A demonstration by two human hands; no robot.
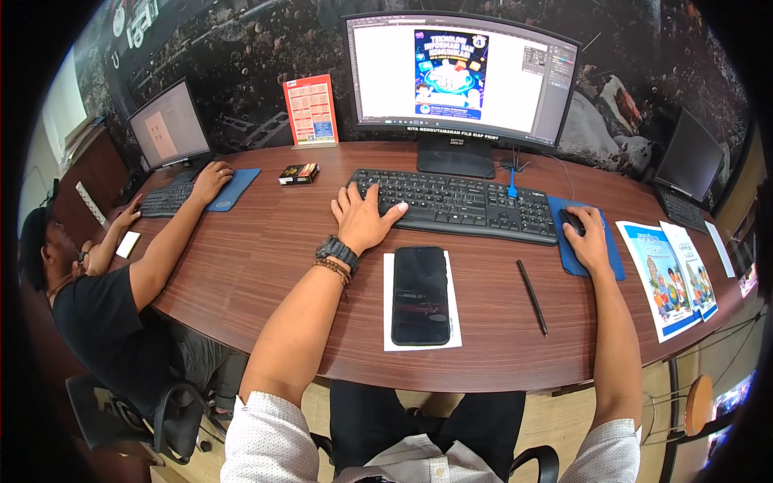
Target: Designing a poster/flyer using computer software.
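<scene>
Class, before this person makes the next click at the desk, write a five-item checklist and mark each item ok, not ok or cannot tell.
1. Right hand rests on the black mouse: ok.
2. Mouse sits on the blue mouse pad: ok.
3. Left hand lies on the left end of the black keyboard: ok.
4. Curved monitor is lit, showing a poster layout: ok.
5. Phone, on its white paper, has a dark screen and lies apart from both hands: ok.
6. Which key the left fingers press: cannot tell.
</scene>
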